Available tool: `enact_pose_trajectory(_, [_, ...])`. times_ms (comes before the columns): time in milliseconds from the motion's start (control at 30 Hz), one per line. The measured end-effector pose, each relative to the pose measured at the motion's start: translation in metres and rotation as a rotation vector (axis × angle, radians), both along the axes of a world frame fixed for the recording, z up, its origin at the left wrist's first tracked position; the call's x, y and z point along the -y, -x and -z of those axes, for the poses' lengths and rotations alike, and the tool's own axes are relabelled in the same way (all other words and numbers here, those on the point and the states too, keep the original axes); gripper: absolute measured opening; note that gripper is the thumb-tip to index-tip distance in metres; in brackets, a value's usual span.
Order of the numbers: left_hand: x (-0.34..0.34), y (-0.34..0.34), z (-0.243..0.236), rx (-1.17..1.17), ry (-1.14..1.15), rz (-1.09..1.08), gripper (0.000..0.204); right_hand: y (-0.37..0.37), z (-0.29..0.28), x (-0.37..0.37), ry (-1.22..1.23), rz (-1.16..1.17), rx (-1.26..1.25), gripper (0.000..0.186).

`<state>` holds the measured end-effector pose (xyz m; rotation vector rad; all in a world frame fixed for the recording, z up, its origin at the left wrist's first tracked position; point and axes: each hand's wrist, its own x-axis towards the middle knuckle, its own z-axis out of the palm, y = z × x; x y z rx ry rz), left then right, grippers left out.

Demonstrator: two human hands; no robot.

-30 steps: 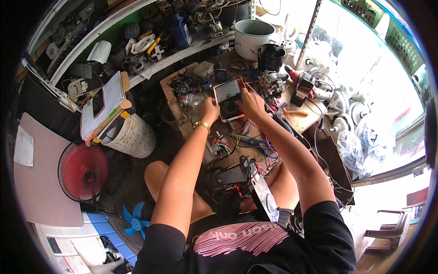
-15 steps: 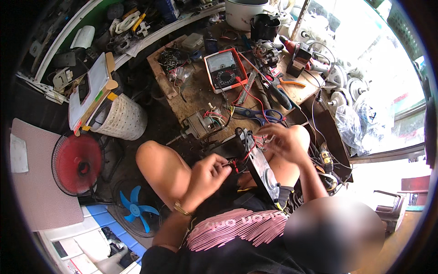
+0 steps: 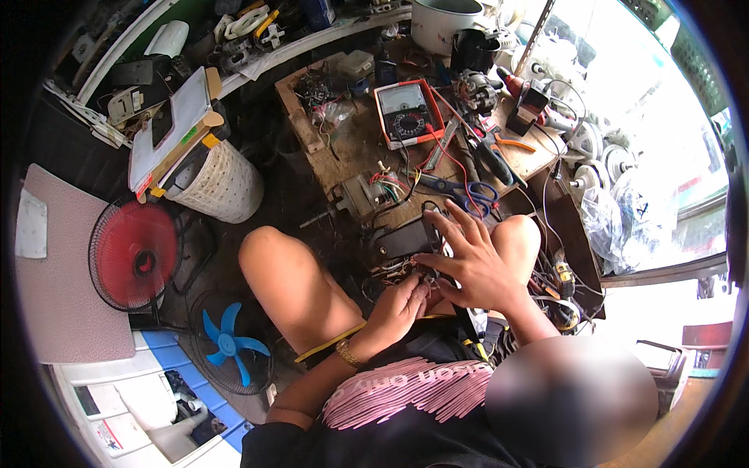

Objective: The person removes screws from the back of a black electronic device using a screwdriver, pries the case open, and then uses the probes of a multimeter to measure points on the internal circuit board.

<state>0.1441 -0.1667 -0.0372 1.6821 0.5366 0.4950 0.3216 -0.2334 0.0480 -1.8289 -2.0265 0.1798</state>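
Left hand (image 3: 395, 310) near smooth, boxy black casing (image 3: 406, 239).

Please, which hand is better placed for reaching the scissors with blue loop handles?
Probably the right hand: its fingers are spread and lie nearer the blue-handled scissors. The left hand is farther, with fingers bunched; whether they hold anything is unclear.

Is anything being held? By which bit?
The left hand seems to pinch something, but it's too hidden to tell what or by which part. The right hand has spread fingers.
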Motion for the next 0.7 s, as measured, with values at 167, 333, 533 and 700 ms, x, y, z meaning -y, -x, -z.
enact_pose_trajectory(167, [-0.030, 0.018, -0.051, -0.038, -0.090, 0.192, 0.013, -0.004, -0.001, -0.012, -0.094, -0.041, 0.150, 0.016])
enact_pose_trajectory(333, [-0.050, 0.028, -0.057, -0.054, 0.013, 0.181, 0.012, -0.028, -0.005, -0.031, -0.124, -0.119, -0.325, 0.013])
enact_pose_trajectory(533, [-0.037, 0.036, -0.007, -0.107, 0.034, 0.147, 0.013, -0.043, -0.001, -0.033, -0.140, 0.077, -0.865, 0.021])
enact_pose_trajectory(700, [-0.023, 0.035, -0.010, -0.092, -0.020, 0.090, 0.035, -0.027, -0.024, -0.026, -0.075, -0.125, -0.744, 0.018])
